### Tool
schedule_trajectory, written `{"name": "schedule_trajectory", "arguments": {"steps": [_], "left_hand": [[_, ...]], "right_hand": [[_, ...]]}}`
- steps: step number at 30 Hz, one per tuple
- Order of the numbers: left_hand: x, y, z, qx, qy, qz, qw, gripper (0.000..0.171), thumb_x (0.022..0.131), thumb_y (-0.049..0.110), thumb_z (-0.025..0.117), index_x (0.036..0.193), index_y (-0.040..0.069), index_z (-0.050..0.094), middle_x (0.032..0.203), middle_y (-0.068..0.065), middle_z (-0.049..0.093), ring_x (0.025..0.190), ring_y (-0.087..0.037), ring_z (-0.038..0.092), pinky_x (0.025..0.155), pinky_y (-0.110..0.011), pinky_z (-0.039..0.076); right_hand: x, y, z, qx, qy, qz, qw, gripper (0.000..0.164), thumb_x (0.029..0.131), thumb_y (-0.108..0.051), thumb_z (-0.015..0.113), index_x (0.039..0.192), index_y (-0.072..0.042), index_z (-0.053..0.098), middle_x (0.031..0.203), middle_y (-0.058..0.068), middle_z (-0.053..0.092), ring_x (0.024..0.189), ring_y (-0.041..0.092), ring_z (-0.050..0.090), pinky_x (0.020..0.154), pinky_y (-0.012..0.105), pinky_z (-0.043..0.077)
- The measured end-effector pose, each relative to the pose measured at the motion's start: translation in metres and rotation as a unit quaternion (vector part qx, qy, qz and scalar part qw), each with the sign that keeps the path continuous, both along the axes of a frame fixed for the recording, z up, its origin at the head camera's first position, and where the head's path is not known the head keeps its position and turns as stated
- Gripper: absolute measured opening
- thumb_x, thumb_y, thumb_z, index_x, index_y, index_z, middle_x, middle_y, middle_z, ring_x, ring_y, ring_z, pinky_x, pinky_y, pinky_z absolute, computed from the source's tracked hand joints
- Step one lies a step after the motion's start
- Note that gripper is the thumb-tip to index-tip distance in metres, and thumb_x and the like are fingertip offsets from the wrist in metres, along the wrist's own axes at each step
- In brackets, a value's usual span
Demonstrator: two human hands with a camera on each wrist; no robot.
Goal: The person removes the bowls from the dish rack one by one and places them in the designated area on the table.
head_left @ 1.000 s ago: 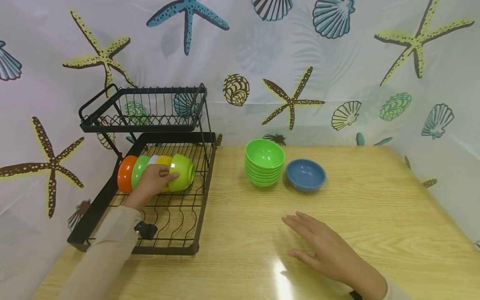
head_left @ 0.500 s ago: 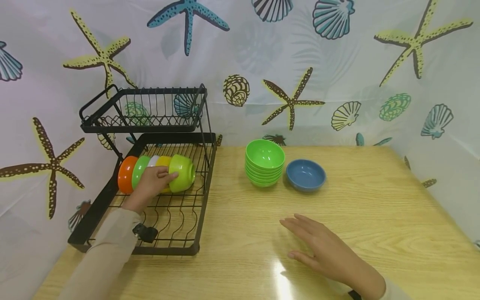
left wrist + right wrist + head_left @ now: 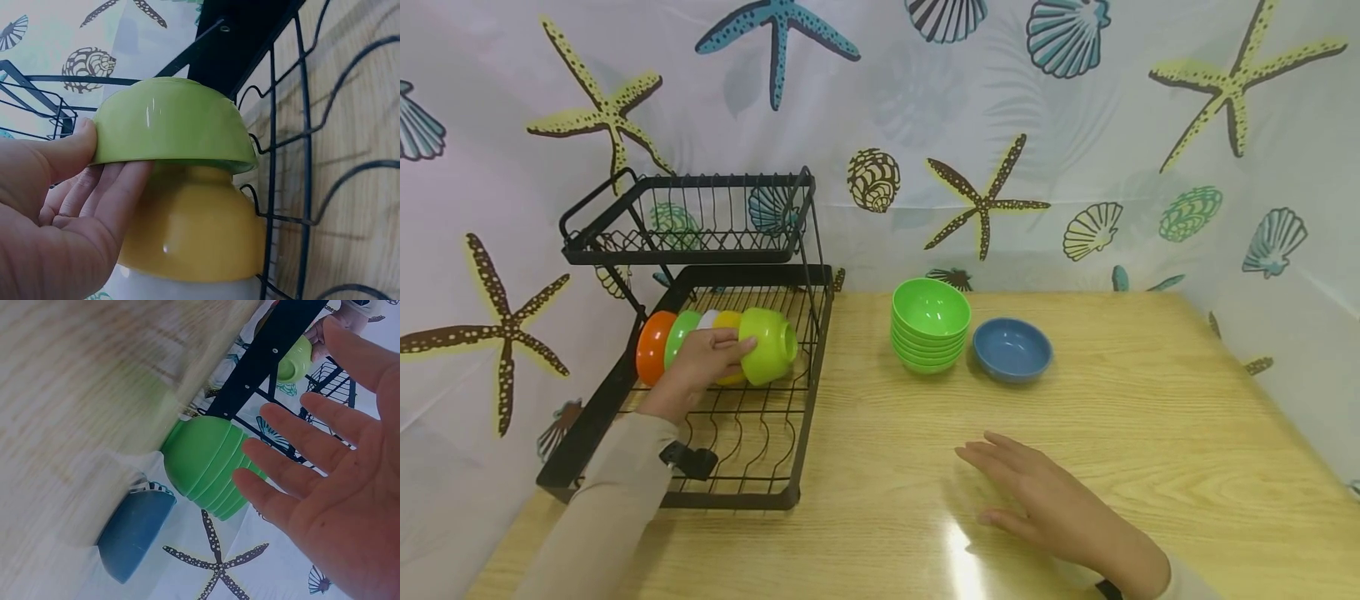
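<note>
My left hand pinches the rim of a lime-green bowl, thumb outside and fingers inside, as the left wrist view shows. The bowl stands on its side at the right end of a row in the black dish rack. Directly behind its rim sits a yellow bowl; a green bowl and an orange bowl are farther left, with a white one partly hidden between. My right hand hovers over the wooden table with fingers extended, holding nothing.
A stack of several bright green bowls stands on the table right of the rack. Beside it lies a shallow blue bowl. The rack's upper tier overhangs the back of the lower one. A patterned cloth closes off the back.
The lime-green bowl has shifted slightly right, a little away from the yellow bowl, with my left hand on it. My right hand has drifted very slightly left.
</note>
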State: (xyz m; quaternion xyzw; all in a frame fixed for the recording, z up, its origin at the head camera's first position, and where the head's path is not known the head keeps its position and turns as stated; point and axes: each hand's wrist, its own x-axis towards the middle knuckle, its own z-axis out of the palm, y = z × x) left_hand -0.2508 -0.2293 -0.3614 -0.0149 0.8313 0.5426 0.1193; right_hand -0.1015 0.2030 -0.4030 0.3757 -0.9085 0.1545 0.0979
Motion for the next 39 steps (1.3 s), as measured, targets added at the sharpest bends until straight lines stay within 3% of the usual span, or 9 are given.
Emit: {"name": "schedule_trajectory", "arguments": {"steps": [9,16,21,28,31,34,39], "left_hand": [[0.002,0.002,0.007,0.007,0.013,-0.012,0.9998,0.057,0.098,0.033,0.055,0.140,-0.004,0.044,0.136,-0.023,0.051,0.114,-0.025,0.061,0.096,-0.037,0.050],[0.009,0.000,0.021,0.002,0.024,-0.007,0.9997,0.060,0.097,0.035,0.056,0.141,-0.004,0.042,0.136,-0.024,0.051,0.113,-0.023,0.061,0.093,-0.034,0.051],[0.019,-0.002,0.032,-0.016,0.027,-0.012,0.9994,0.065,0.094,0.042,0.058,0.141,-0.001,0.044,0.136,-0.021,0.052,0.114,-0.022,0.061,0.095,-0.036,0.051],[0.038,0.004,0.047,-0.030,0.058,-0.031,0.9974,0.061,0.092,0.042,0.061,0.135,0.000,0.052,0.126,-0.018,0.061,0.100,-0.014,0.067,0.087,-0.030,0.055],[0.047,0.010,0.053,-0.057,0.077,-0.042,0.9945,0.058,0.092,0.041,0.061,0.133,0.000,0.055,0.120,-0.016,0.065,0.100,-0.019,0.067,0.086,-0.031,0.056],[0.056,0.018,0.058,-0.076,0.091,-0.054,0.9915,0.054,0.093,0.037,0.061,0.132,-0.001,0.055,0.116,-0.016,0.067,0.104,-0.025,0.065,0.092,-0.040,0.053],[0.072,0.033,0.064,-0.082,0.117,-0.084,0.9861,0.046,0.094,0.027,0.061,0.129,-0.002,0.057,0.113,-0.016,0.068,0.099,-0.025,0.066,0.086,-0.039,0.056]], "right_hand": [[0.001,-0.001,0.001,0.003,-0.007,0.006,1.000,0.067,0.082,-0.030,0.075,0.140,-0.011,0.047,0.134,0.008,0.056,0.127,0.035,0.048,0.097,0.053,0.046],[0.000,0.000,0.000,0.005,0.001,0.013,1.000,0.069,0.082,-0.030,0.075,0.141,-0.010,0.046,0.136,0.009,0.054,0.127,0.035,0.048,0.096,0.052,0.047],[-0.002,0.000,0.000,0.006,0.007,0.019,1.000,0.069,0.081,-0.030,0.076,0.140,-0.009,0.047,0.134,0.010,0.056,0.126,0.035,0.049,0.096,0.052,0.047],[-0.002,0.001,0.001,0.001,0.006,0.019,1.000,0.072,0.078,-0.029,0.078,0.139,-0.008,0.048,0.134,0.011,0.055,0.126,0.035,0.049,0.096,0.052,0.047],[-0.002,0.001,0.001,-0.004,0.007,0.015,1.000,0.072,0.079,-0.028,0.078,0.141,-0.009,0.047,0.136,0.012,0.054,0.126,0.035,0.048,0.096,0.052,0.047],[-0.003,0.001,0.002,-0.008,0.014,0.011,1.000,0.072,0.080,-0.029,0.077,0.142,-0.010,0.045,0.138,0.012,0.052,0.127,0.035,0.048,0.097,0.051,0.047],[-0.005,-0.001,0.006,-0.019,0.028,0.009,0.999,0.073,0.081,-0.030,0.076,0.144,-0.011,0.043,0.142,0.011,0.048,0.129,0.034,0.045,0.100,0.050,0.044]]}}
